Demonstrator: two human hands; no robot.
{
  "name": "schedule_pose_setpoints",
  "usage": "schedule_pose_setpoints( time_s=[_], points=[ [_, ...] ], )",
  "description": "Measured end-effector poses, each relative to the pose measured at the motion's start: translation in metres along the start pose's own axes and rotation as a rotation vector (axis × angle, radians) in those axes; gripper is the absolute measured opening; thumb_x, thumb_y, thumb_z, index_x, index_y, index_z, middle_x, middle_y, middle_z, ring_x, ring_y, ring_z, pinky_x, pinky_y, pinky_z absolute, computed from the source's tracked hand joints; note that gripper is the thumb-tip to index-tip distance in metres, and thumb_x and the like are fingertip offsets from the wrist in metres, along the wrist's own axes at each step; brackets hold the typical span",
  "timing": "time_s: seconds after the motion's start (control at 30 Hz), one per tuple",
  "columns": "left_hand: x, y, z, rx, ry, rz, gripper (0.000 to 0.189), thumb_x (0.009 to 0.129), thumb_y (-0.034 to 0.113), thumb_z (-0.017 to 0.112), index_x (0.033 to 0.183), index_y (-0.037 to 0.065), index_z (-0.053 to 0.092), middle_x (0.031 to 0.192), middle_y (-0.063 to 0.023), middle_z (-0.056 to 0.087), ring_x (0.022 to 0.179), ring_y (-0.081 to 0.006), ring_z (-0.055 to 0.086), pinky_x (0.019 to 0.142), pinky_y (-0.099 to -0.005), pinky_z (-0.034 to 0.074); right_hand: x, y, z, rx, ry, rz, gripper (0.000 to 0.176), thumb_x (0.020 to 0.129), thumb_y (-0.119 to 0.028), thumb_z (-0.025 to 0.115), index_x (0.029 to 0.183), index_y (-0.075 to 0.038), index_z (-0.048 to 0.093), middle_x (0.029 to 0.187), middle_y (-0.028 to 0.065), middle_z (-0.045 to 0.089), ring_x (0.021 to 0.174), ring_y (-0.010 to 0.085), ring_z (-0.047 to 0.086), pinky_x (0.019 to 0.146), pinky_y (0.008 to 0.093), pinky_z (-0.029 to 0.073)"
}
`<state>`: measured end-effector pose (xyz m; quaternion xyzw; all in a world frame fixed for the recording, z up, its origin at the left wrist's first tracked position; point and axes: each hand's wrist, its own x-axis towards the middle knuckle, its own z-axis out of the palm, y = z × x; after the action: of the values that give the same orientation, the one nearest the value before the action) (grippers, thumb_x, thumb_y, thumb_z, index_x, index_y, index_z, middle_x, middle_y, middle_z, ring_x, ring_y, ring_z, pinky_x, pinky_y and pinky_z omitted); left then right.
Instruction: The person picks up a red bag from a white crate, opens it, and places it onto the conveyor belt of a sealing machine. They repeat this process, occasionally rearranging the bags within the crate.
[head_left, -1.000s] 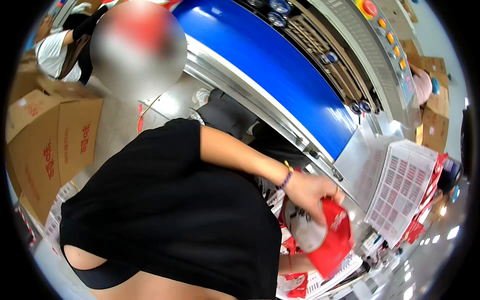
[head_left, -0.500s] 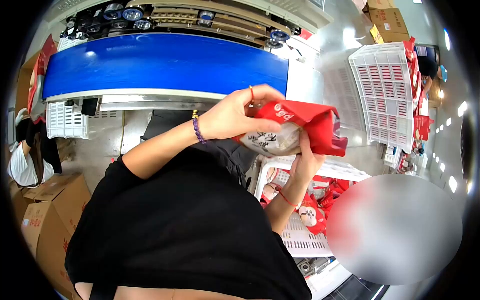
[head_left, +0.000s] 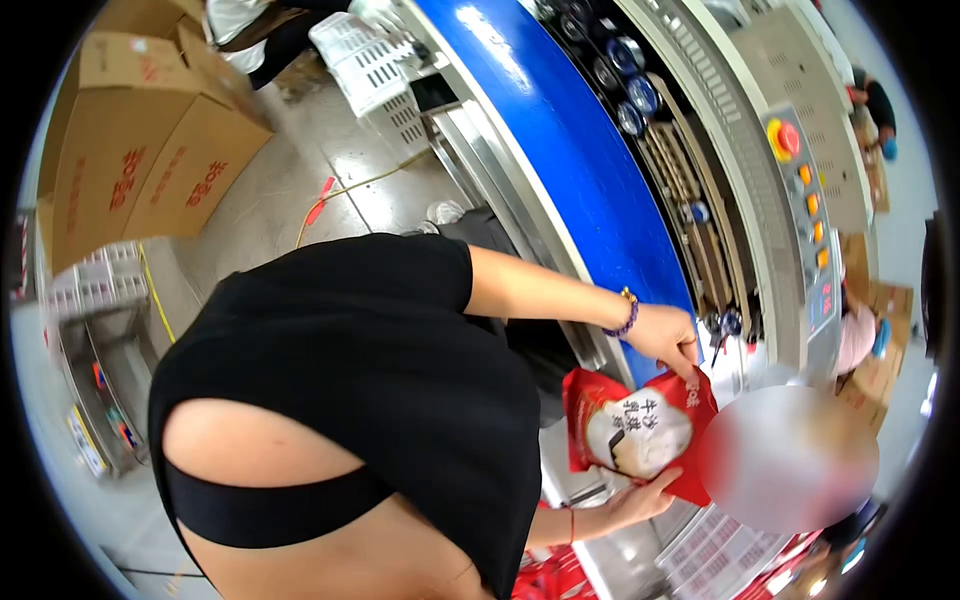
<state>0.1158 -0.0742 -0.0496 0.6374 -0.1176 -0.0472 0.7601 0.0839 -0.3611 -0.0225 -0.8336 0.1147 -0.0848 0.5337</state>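
A red and white printed bag (head_left: 640,430) is held between my hands, just past the end of the blue conveyor belt (head_left: 560,150). My left hand (head_left: 665,338), with a purple bead bracelet at the wrist, pinches the bag's upper edge. My right hand (head_left: 642,500) is at its lower edge, thumb and fingers against the bag. Dark lettering on the bag's front faces up. A blurred grey oval hides what lies to the right of the bag.
Behind the belt runs a machine with rollers and a red button (head_left: 788,138). Brown cartons (head_left: 140,150) stand at the upper left. A white crate (head_left: 715,550) and red bags (head_left: 545,580) are at the bottom. Other people work at the top left and right.
The view has turned strongly, so the belt now slants down to the right. The bag has been opened out flat, with its front showing, and my left hand has moved to its upper edge.
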Motion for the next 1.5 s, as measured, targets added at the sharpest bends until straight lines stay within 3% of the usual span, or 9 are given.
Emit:
schedule_pose_setpoints(
  time_s=[0.27, 0.43, 0.63, 0.9, 1.07, 1.17, 1.23, 1.33, 1.5],
  points=[
    [-0.001, -0.010, 0.008, 0.081, 0.261, 0.049, 0.027, 0.081, 0.031, 0.075, 0.081, 0.003, 0.072, 0.065, -0.0032, 0.066, 0.055, -0.0064, 0.054, 0.051, -0.0271, 0.042, -0.006, -0.010, 0.008, 0.065, -0.050, -0.051, 0.045, 0.095, -0.028, 0.060, 0.121, 0.008, 0.056, 0.125, 0.0146, 0.057, 0.104, 0.0189, 0.059, 0.085, 0.0323, 0.052],
    [-0.008, 0.011, 0.005, -0.339, 0.025, -0.190, 0.020, 0.089, 0.021, 0.067, 0.088, 0.002, 0.069, 0.068, 0.0047, 0.055, 0.057, -0.0028, 0.046, 0.048, -0.0217, 0.037, 0.005, 0.015, 0.001, 0.283, 0.167, 0.072, 0.046, 0.096, -0.025, 0.057, 0.131, 0.004, 0.050, 0.128, 0.0188, 0.053, 0.112, 0.0310, 0.057, 0.091, 0.0462, 0.053],
    [0.038, -0.026, 0.022, -0.468, 0.141, -0.414, 0.016, 0.091, 0.015, 0.062, 0.085, 0.000, 0.063, 0.059, 0.0014, 0.047, 0.044, -0.0043, 0.037, 0.037, -0.0217, 0.025, 0.046, 0.016, 0.007, 0.477, 0.017, -0.006, 0.014, 0.093, -0.006, 0.059, 0.105, 0.000, 0.054, 0.098, 0.0114, 0.065, 0.086, 0.0177, 0.065, 0.073, 0.0298, 0.055],
    [0.064, -0.021, 0.020, -0.452, 0.391, -0.456, 0.017, 0.084, 0.009, 0.063, 0.072, -0.001, 0.056, 0.057, -0.0048, 0.048, 0.040, -0.0099, 0.038, 0.034, -0.0262, 0.024, 0.079, 0.007, 0.018, 0.266, -0.040, -0.080, 0.027, 0.090, -0.002, 0.063, 0.079, -0.012, 0.040, 0.077, -0.0015, 0.052, 0.072, 0.0066, 0.053, 0.062, 0.0216, 0.045],
    [0.049, -0.025, -0.035, -0.351, 0.511, -0.342, 0.028, 0.086, 0.017, 0.067, 0.065, 0.002, 0.056, 0.053, -0.0016, 0.047, 0.038, -0.0077, 0.035, 0.034, -0.0256, 0.023, 0.085, -0.005, 0.071, 0.281, -0.177, -0.024, 0.026, 0.091, -0.005, 0.063, 0.078, -0.013, 0.042, 0.076, -0.0011, 0.057, 0.066, 0.0047, 0.054, 0.056, 0.0181, 0.042],
    [0.026, -0.018, -0.054, -0.255, 0.455, -0.339, 0.027, 0.091, 0.025, 0.064, 0.095, -0.002, 0.066, 0.059, 0.0022, 0.051, 0.043, -0.0032, 0.036, 0.036, -0.0205, 0.020, 0.073, -0.015, 0.089, 0.271, -0.201, 0.009, 0.028, 0.091, -0.009, 0.065, 0.077, -0.014, 0.041, 0.072, -0.0033, 0.053, 0.061, 0.0026, 0.049, 0.050, 0.0180, 0.037],
    [0.007, -0.010, -0.070, -0.072, 0.448, -0.338, 0.029, 0.091, 0.028, 0.063, 0.089, -0.001, 0.068, 0.058, 0.0000, 0.053, 0.044, -0.0061, 0.043, 0.037, -0.0214, 0.028, 0.070, -0.025, 0.101, 0.294, -0.257, 0.070, 0.029, 0.090, -0.010, 0.066, 0.077, -0.014, 0.041, 0.068, -0.0059, 0.048, 0.056, 0.0012, 0.043, 0.045, 0.0181, 0.032],
    [-0.034, 0.010, -0.097, 0.462, 0.445, -0.235, 0.036, 0.092, 0.036, 0.059, 0.090, 0.001, 0.071, 0.061, -0.0009, 0.061, 0.051, -0.0095, 0.057, 0.047, -0.0222, 0.044, 0.061, -0.039, 0.117, 0.271, -0.323, 0.112, 0.026, 0.089, -0.009, 0.067, 0.082, -0.010, 0.042, 0.079, 0.0036, 0.060, 0.071, 0.0093, 0.059, 0.055, 0.0217, 0.046],
    [-0.089, 0.070, -0.058, 0.326, 0.477, 0.180, 0.014, 0.088, 0.011, 0.063, 0.090, -0.001, 0.070, 0.073, -0.0040, 0.062, 0.060, -0.0088, 0.054, 0.054, -0.0212, 0.041, 0.033, -0.039, 0.097, 0.328, -0.450, 0.053, 0.016, 0.094, -0.014, 0.059, 0.095, -0.002, 0.049, 0.097, 0.0136, 0.062, 0.089, 0.0187, 0.064, 0.075, 0.0286, 0.053]
  ],
)
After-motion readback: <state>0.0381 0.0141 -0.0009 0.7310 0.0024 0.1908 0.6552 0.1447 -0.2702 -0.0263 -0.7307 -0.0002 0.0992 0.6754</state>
